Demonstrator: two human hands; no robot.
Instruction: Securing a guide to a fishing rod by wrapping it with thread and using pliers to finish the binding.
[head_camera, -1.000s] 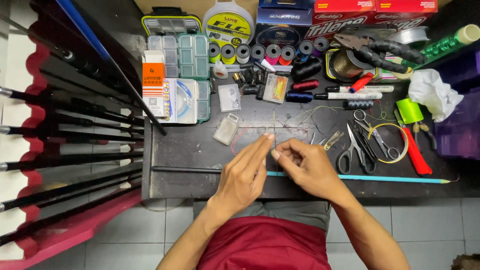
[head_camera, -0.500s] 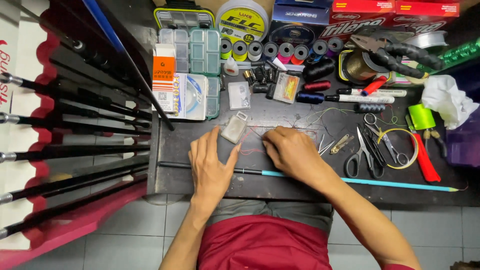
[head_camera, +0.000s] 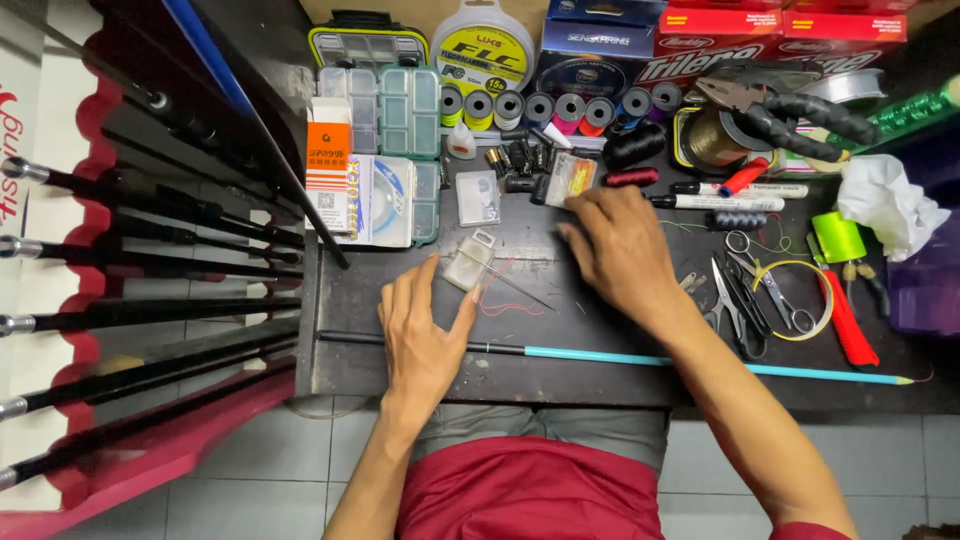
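Your left hand (head_camera: 425, 335) flat on surface (head_camera: 600, 360), fingers spread, thumb touching small clear plastic box (head_camera: 468, 262). Right hand (head_camera: 620, 245) loose, empty, near packet (head_camera: 570, 178). Red thread (head_camera: 505, 303) loose between hands: sleeve could snag it.

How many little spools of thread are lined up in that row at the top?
7 small thread spools in one row at the bench's back: yellow-green, yellow-green, grey, blue-grey, pink, orange, dark blue. More may hide behind the clutter.
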